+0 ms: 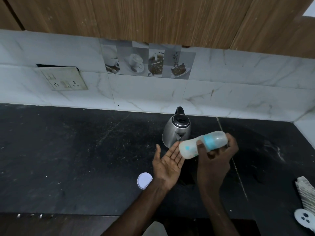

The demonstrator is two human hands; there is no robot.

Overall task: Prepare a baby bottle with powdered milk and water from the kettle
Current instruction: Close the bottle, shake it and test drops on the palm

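Head view: right hand (216, 155) grip wrapped round the bottle (188, 149) near its blue collar, thumb over the front. The bottle lies almost flat above the counter (76, 159), capped end to the right. Left hand (170, 159) flat, palm up, holding nothing, right at the bottle's base; contact unclear. Probably a backstop for shaking the mix, my guess. Kettle (177, 128) stands just behind, upright on the counter, out of the swing. White lid (144, 181) lies beside my left forearm.

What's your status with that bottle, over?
Right hand grips bottle, tipped sideways. Left hand open, palm up by its base. Kettle upright behind. Nothing in the way.
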